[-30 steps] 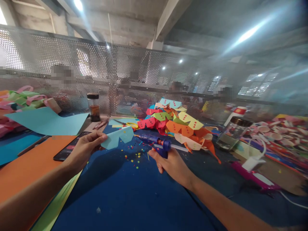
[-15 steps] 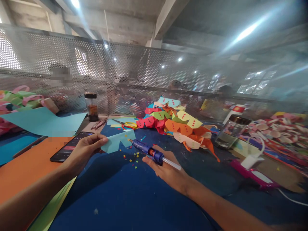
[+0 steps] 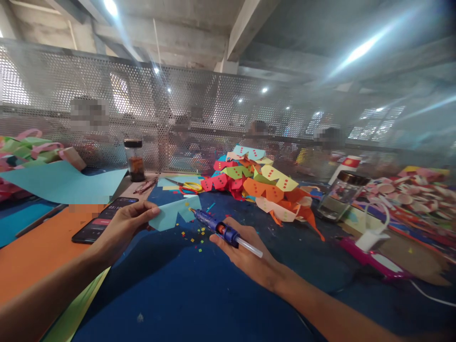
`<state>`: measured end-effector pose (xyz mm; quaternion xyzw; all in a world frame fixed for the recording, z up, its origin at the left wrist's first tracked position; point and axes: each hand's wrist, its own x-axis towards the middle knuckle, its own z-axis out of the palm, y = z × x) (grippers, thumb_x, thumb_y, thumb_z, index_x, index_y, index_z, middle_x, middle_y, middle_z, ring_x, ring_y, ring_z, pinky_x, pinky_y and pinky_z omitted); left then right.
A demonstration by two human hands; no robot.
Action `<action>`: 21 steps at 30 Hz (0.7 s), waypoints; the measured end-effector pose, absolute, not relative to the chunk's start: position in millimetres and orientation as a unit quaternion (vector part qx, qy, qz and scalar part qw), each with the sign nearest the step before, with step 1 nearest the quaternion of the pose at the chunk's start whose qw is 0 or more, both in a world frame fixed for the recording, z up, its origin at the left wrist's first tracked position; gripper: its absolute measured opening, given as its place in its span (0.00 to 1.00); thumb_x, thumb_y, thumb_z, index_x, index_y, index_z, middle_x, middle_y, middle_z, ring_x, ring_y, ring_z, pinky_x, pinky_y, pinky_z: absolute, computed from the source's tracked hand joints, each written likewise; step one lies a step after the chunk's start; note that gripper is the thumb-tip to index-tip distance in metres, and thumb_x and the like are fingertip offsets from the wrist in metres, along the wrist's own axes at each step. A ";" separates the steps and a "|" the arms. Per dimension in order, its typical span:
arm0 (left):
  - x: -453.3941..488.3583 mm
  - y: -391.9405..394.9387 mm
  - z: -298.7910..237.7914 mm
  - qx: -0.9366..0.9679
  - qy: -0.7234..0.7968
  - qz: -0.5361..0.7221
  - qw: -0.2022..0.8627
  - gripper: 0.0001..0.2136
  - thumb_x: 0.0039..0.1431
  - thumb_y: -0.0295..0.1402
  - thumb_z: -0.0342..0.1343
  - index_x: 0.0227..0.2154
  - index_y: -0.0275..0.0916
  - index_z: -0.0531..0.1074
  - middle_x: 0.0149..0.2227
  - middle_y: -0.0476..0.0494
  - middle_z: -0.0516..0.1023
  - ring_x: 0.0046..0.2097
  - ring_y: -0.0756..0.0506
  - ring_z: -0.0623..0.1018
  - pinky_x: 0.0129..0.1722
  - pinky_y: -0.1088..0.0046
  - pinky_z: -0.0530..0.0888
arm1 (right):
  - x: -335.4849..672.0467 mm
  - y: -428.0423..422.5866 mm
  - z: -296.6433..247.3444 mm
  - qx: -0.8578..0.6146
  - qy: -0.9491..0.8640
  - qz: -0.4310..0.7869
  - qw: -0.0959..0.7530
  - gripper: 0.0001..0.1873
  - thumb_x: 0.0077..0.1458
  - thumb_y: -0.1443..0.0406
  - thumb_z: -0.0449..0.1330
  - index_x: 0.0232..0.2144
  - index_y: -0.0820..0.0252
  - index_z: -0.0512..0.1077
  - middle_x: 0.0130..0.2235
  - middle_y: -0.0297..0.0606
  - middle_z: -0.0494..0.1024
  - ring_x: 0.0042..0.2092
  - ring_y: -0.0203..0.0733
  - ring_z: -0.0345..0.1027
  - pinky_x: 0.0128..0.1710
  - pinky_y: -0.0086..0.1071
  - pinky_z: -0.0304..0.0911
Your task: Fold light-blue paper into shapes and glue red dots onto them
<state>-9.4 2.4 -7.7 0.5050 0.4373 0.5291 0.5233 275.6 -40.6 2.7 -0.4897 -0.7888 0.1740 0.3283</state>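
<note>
Between thumb and fingers, my left hand (image 3: 137, 218) pinches the left end of a light blue paper cutout (image 3: 171, 213) with a notch in its lower edge. My right hand (image 3: 245, 247) is wrapped round a blue glue gun (image 3: 215, 227), a clear glue stick poking out of its back. The gun's nozzle is at the cutout's right part, beside a small yellow square; whether it touches the paper I cannot tell. Tiny coloured paper squares (image 3: 201, 233) lie scattered on the blue table (image 3: 199, 294) below. Yellow-handled scissors (image 3: 190, 186) rest behind the cutout.
A pile of colourful folded paper shapes (image 3: 263, 183) with dots stands behind my right hand. To the left are a phone (image 3: 96, 223), orange paper (image 3: 46, 256) and a jar of dark drink (image 3: 136, 164). At right sit a glass jar (image 3: 338, 199) and a pink power strip (image 3: 370, 259) with a plugged-in cord.
The view has shifted slightly. Both hands keep their grips, and the glue gun's nozzle stays close to the right part of the blue cutout.
</note>
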 end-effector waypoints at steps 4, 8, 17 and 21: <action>-10.7 3.9 -11.7 0.509 0.432 0.522 0.531 0.15 0.47 0.44 0.71 0.28 0.38 0.75 0.26 0.52 0.72 0.27 0.54 0.69 0.26 0.83 0.70 | 275.8 -40.4 2.4 -0.485 -0.792 0.163 0.334 0.15 0.61 0.55 0.57 0.28 0.55 0.60 0.22 0.26 0.65 0.21 0.31 0.57 0.20 0.26 0.52; -10.3 1.5 -10.9 0.511 0.428 0.521 0.533 0.15 0.47 0.43 0.70 0.28 0.38 0.75 0.26 0.52 0.73 0.27 0.53 0.70 0.27 0.81 0.70 | 276.4 -40.3 2.2 -0.485 -0.793 0.168 0.330 0.15 0.61 0.55 0.57 0.27 0.55 0.60 0.21 0.25 0.64 0.20 0.31 0.56 0.19 0.26 0.50; -8.4 1.9 -7.4 0.511 0.429 0.523 0.530 0.16 0.46 0.44 0.71 0.27 0.38 0.75 0.26 0.52 0.72 0.28 0.52 0.70 0.29 0.79 0.72 | 277.2 -37.4 -3.2 -0.465 -0.807 0.122 0.343 0.14 0.61 0.55 0.57 0.29 0.55 0.61 0.23 0.26 0.67 0.22 0.32 0.54 0.22 0.26 0.50; -9.6 2.5 -8.9 0.517 0.436 0.518 0.523 0.16 0.47 0.45 0.70 0.28 0.38 0.76 0.26 0.52 0.72 0.28 0.52 0.69 0.28 0.80 0.71 | 277.8 -38.6 -3.2 -0.461 -0.807 0.119 0.350 0.14 0.61 0.55 0.57 0.28 0.55 0.60 0.23 0.25 0.65 0.22 0.32 0.53 0.22 0.27 0.50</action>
